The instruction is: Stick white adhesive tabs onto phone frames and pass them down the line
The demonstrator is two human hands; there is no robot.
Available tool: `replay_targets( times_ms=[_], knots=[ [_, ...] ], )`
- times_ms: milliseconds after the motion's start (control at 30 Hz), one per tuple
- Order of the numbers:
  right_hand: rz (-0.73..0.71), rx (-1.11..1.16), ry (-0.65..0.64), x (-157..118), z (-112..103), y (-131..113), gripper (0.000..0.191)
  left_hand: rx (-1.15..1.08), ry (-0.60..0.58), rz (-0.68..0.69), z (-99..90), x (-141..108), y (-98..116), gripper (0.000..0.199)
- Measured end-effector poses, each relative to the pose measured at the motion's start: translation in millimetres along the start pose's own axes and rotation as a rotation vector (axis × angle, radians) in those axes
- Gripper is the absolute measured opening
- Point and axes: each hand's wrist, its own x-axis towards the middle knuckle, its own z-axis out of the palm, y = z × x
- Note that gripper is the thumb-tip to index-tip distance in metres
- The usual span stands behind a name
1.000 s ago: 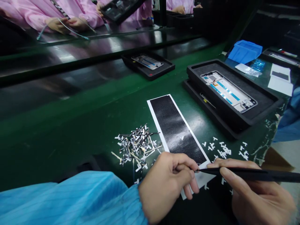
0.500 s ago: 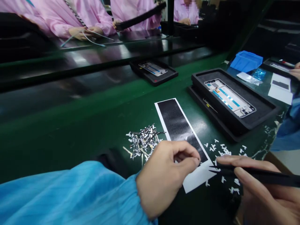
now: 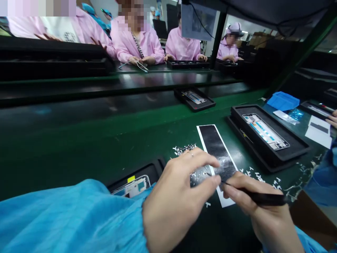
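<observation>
Sheet, long and black with white border (image 3: pixel 212 140), flat on green surface (image 3: pixel 158 126), looks thin, bendy, best taken by border; left hand (image 3: pixel 172 196) half-open, apparently empty, right hand (image 3: pixel 272 219) pinching slim black tweezers (image 3: pixel 264 199) over it.

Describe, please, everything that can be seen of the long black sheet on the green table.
The long black sheet is narrow, slightly shiny and finely lined, like thin film. Its white backing shows along both long edges and as a bare strip at the near end. It lies flat on the green table, its far end slanting left. A small white piece rests on it. The left hand and right hand partly hide its near half; whether they touch it is unclear.
</observation>
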Motion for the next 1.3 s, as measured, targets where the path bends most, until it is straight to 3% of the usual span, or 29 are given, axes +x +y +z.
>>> replay_targets(
  times_ms=[67, 133, 267, 433, 733, 1000, 1067, 1167, 1233, 1300],
  knots=[
    [0.017, -0.05, -0.193, 1.3, 0.0, -1.3, 0.022, 0.303, -0.006, 0.246, -2.1, -9.9, -6.6, 0.014],
    [0.045, -0.051, -0.323, 1.4, 1.1, -2.2, 0.022, 0.504, -0.006, 0.392, -3.1, -17.9, -12.5, 0.022],
    [0.139, 0.043, -0.293, -1.8, 4.6, -3.2, 0.022, 0.564, -0.108, 0.33, -8.1, -27.4, -14.7, 0.022],
    [0.272, 0.097, -0.272, -4.2, 1.3, 0.0, 0.024, 0.504, -0.062, 0.286, -11.6, -31.3, -12.4, 0.019],
    [0.417, 0.339, -0.374, -5.6, -1.6, 4.3, 0.018, 0.474, -0.078, 0.383, -7.1, -32.1, -15.8, 0.021],
    [0.44, 0.417, -0.386, -4.8, -2.6, -1.1, 0.014, 0.379, -0.059, 0.495, 3.1, -28.6, -20.8, 0.028],
    [0.427, 0.372, -0.335, -6.3, 0.3, 0.9, 0.016, 0.253, -0.022, 0.471, 9.7, -27.0, -21.7, 0.026],
    [0.371, 0.226, -0.227, -9.7, -2.6, 7.1, 0.022, 0.118, -0.073, 0.278, 12.2, -23.3, -14.9, 0.02],
    [0.32, 0.074, -0.128, -14.1, -16.6, 14.0, 0.025, 0.116, -0.122, 0.141, 4.4, -20.9, -8.0, 0.019],
    [0.271, -0.108, 0.017, -19.9, -40.1, 23.4, 0.024, 0.13, -0.077, 0.075, -11.3, -21.1, -4.8, 0.02]
  ],
)
